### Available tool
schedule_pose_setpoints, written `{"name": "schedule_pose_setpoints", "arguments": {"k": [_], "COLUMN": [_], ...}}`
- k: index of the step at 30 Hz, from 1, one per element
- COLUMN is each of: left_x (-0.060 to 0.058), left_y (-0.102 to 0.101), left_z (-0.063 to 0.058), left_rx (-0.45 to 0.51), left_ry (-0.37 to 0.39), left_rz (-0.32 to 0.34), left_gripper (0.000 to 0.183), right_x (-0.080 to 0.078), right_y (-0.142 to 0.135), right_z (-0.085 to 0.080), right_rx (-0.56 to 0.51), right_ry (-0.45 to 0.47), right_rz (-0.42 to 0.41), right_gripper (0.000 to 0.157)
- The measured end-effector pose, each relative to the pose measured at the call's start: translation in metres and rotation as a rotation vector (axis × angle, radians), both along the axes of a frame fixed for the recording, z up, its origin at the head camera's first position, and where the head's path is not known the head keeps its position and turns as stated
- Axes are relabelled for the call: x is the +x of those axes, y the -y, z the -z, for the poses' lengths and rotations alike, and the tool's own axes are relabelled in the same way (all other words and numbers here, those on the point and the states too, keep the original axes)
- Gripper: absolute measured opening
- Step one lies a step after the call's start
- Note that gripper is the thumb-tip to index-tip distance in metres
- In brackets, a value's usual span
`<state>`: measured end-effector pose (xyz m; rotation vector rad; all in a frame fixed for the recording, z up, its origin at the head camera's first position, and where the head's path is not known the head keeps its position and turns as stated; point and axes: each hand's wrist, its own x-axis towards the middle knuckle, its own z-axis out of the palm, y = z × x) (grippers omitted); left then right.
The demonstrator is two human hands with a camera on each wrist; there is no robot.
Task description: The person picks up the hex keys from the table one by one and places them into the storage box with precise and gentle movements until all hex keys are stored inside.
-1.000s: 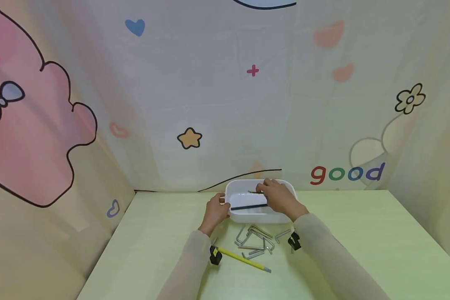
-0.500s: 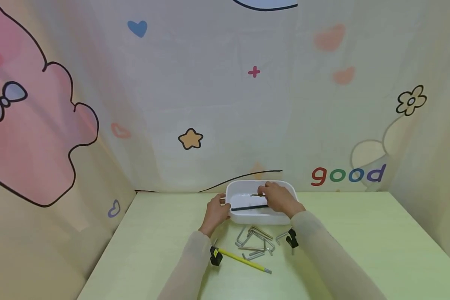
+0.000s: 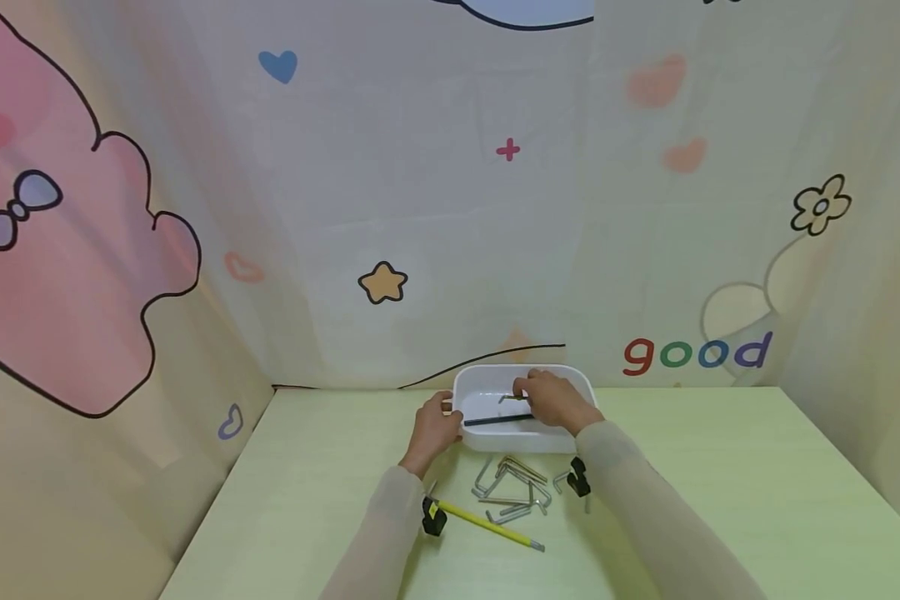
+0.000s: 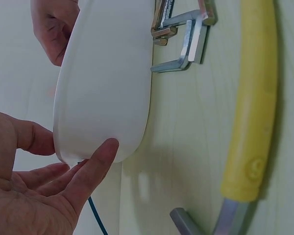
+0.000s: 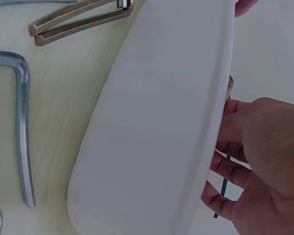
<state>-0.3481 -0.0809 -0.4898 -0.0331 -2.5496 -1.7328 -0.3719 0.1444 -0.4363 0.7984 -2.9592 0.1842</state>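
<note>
White tray (image 3: 521, 440) to steady, presumably: clamps its end in left grip (image 3: 432, 425) against sliding, pinches small hex key (image 3: 517, 397) in right grip (image 3: 558, 402) inside it.

A pale green table (image 3: 330, 450) bears a white tub (image 3: 521, 442), hex keys (image 3: 506, 502) and a yellow-sleeved rod (image 3: 487, 523).

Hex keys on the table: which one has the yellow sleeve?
The long hex key lying lowest in the head view; the other hex keys look silver or brass-coloured.
</note>
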Motion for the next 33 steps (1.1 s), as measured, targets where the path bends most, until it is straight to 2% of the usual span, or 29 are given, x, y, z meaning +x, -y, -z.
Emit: {"name": "schedule_pose_setpoints", "arguments": {"k": [12, 19, 27, 33], "left_x": [0.000, 0.002, 0.001, 0.002], "left_y": [-0.004, -0.004, -0.002, -0.001], "left_z": [0.000, -0.003, -0.004, -0.001], "left_rx": [0.002, -0.006, -0.002, 0.001], "left_ry": [-0.002, 0.003, 0.011, 0.009], "left_rz": [0.010, 0.016, 0.002, -0.003], "left_gripper": [0.051, 0.050, 0.047, 0.048], "right_x": [0.001, -0.002, -0.002, 0.007], "right_y": [-0.003, -0.003, -0.005, -0.007], "right_z": [0.008, 0.010, 0.003, -0.006], "right_rx": [-0.025, -0.036, -0.042, -0.032], "right_ry": [-0.006, -0.044, -0.023, -0.013], "right_rz": [-0.010, -0.028, -0.009, 0.000], "right_gripper": [0.018, 0.016, 0.018, 0.023]}}
